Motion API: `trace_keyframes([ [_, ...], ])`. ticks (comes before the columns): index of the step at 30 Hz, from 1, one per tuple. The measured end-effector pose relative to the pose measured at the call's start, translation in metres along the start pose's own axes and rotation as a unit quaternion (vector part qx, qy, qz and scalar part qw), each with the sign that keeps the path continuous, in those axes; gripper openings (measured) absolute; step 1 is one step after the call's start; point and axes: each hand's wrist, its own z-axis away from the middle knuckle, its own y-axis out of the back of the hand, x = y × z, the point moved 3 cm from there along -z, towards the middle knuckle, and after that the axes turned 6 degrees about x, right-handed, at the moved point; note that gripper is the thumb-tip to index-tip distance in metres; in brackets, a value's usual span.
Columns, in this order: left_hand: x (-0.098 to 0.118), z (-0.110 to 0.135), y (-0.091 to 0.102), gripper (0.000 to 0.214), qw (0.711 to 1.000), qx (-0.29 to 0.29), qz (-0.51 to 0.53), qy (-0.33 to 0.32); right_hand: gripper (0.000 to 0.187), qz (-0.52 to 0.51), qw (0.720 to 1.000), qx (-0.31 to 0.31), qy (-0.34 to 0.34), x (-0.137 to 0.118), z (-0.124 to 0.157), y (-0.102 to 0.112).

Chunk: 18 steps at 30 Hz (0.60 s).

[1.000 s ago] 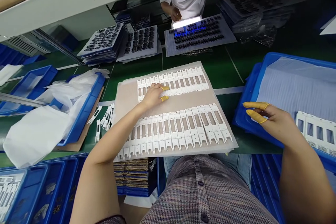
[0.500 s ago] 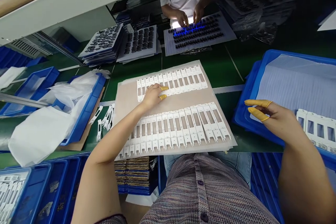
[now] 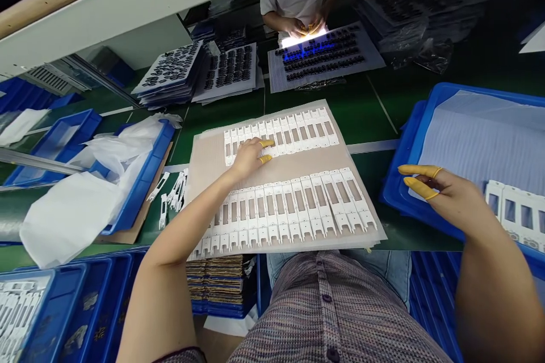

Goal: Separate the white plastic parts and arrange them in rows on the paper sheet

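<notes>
My left hand [image 3: 248, 159], with yellow finger cots on thumb and index finger, lies over the left part of the upper row of white plastic frames [image 3: 293, 130]. Its fingers are apart, with nothing seen between them. Nearer to me, a second row of white slotted frames [image 3: 289, 204] lies side by side on the paper-covered board [image 3: 298, 163]. My right hand [image 3: 457, 198] hovers by the left rim of a blue tray [image 3: 406, 161]. Its cot-covered thumb and index finger are apart, with no object visible between them. More white frames [image 3: 517, 210] lie in that tray on a white sheet.
Loose white pieces [image 3: 177, 190] lie left of the board, near a blue tray [image 3: 142, 181] with crumpled white sheets [image 3: 72, 210]. Across the green bench, a co-worker's hands [image 3: 309, 27] work above a sheet of small black parts [image 3: 326, 59]. A pale beam [image 3: 128, 5] crosses overhead.
The view has shifted slightly. My hands keep nearly the same positions and poses. The co-worker's hands have come closer together over the lit area.
</notes>
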Motion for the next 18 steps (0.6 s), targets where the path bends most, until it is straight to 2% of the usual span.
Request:
trace_keyframes([
  [8, 0.003, 0.001, 0.002, 0.051, 1.0, 0.002, -0.004, 0.017, 0.065, 0.008, 1.0, 0.004, -0.014, -0.01, -0.001, -0.002],
  [18, 0.001, 0.002, 0.002, 0.053, 1.0, 0.018, 0.008, 0.011, 0.06, 0.002, 1.0, -0.009, 0.029, 0.003, -0.006, -0.008],
])
